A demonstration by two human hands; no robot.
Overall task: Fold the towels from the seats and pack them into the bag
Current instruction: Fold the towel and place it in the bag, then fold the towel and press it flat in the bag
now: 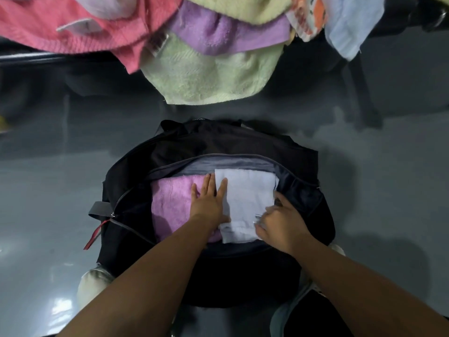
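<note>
A black bag (194,144) lies unzipped on the grey floor below me. Inside it a folded pink-purple towel (170,203) fills the left half, and a folded pale blue towel (245,198) lies in the right half. My left hand (209,203) rests flat, fingers apart, across the seam between both towels. My right hand (279,221) lies on the near right corner of the pale blue towel, fingers curled at its edge; whether it grips the cloth is unclear.
Unfolded towels hang from the seats at the top: pink (73,27), light green (209,76), purple (218,32), a patterned one (308,18) and light blue (352,27). Dark seat legs (364,93) stand at the right. My shoes (92,285) flank the bag.
</note>
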